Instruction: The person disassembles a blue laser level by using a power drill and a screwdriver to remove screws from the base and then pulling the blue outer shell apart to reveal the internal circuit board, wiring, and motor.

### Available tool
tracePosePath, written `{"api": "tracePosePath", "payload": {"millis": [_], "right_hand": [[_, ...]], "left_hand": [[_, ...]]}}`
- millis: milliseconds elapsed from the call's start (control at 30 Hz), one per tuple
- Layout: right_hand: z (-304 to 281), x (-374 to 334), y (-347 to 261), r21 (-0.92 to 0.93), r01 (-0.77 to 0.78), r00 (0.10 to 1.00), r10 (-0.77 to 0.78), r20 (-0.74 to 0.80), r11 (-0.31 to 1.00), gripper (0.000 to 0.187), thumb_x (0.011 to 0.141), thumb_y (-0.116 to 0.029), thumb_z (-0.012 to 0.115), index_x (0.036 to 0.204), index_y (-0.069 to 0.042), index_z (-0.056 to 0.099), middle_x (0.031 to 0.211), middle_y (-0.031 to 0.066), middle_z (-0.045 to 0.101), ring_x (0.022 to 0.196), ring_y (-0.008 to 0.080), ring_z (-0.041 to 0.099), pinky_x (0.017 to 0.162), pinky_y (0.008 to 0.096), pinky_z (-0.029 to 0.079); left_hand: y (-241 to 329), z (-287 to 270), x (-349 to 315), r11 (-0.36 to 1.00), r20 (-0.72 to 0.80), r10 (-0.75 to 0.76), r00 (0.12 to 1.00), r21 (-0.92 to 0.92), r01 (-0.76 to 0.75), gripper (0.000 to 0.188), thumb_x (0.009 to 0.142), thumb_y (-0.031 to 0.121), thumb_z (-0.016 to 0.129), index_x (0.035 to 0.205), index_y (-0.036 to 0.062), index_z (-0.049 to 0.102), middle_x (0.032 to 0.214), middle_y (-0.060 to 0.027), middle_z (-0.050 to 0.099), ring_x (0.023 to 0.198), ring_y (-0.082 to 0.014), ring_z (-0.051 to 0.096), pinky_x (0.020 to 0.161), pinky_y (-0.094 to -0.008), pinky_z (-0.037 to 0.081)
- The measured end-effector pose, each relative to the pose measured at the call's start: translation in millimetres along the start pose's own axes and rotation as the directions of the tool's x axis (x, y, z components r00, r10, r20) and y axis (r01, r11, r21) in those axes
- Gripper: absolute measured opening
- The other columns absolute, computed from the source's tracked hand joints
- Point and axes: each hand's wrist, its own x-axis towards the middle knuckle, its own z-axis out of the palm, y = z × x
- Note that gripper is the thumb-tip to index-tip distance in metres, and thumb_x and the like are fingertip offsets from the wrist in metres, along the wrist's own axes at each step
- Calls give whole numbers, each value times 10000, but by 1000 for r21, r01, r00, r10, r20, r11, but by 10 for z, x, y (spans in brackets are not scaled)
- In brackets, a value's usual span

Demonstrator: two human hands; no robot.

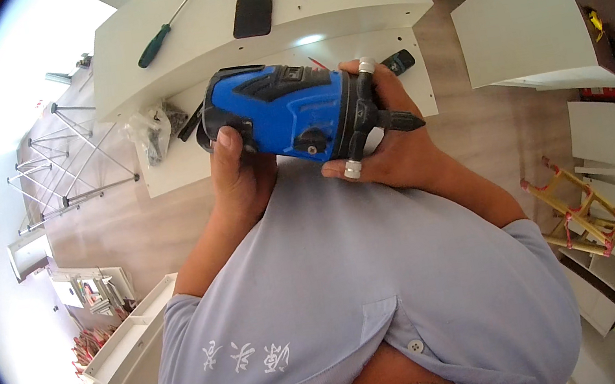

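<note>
Both hands hold a blue and black laser level on its side, in front of my chest. My left hand grips its black left end, the thumb on top and the other fingers hidden beneath. At the opposite end, my right hand is closed around the black base, where short legs with pale metal feet stick out. One dark leg tip points right, over the hand. Beyond the level, a green-handled screwdriver and a dark phone lie on the white cabinet top.
A clear plastic bag and a dark handheld device rest on the lower white panel. Folding metal frames stand at left. White cabinets and a wooden stool are at right.
</note>
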Motion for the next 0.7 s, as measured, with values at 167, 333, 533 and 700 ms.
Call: {"api": "tracePosePath", "payload": {"millis": [167, 333, 533, 700], "right_hand": [[-12, 11, 5, 40, -17, 999, 15, 35, 999, 1143, 623, -313, 1011, 1521, -57, 354, 1405, 143, 510, 1316, 280, 534, 1095, 428, 480], [-7, -3, 39, 65, -48, 998, 45, 47, 997, 1167, 616, -351, 1017, 1526, -54, 350, 1448, 149, 499, 1338, 264, 521, 1103, 423, 474], [33, 59, 187, 365, -96, 995, 81, 57, 926, 1145, 647, -382, 1001, 1524, -43, 348, 1393, 138, 521, 1325, 260, 527, 1099, 420, 476], [20, 123, 104, 697, -327, 941, 285, 181, 638, 1073, 683, -477, 974, 1460, 32, 439, 1322, 157, 601, 1248, 263, 581, 1066, 400, 504]], "left_hand": [[-19, -11, -32, 994, 13, 58, 998, -89, -57, 849, 903, 590, 724, 1497, 46, 452, 1486, -127, 552, 1390, -295, 515, 1188, -485, 380], [12, -23, -39, 998, 20, 24, 1000, -66, -23, 870, 886, 576, 754, 1502, 49, 442, 1487, -125, 549, 1389, -291, 515, 1182, -487, 386], [26, 32, -6, 989, 16, 73, 997, 126, -75, 1087, 774, 737, 778, 1536, 64, 392, 1497, -129, 521, 1400, -314, 497, 1174, -519, 403], [29, 44, 108, 939, 18, 283, 959, 200, -281, 1263, 574, 677, 937, 1521, 52, 382, 1452, -141, 522, 1343, -326, 529, 1128, -509, 460]]}}
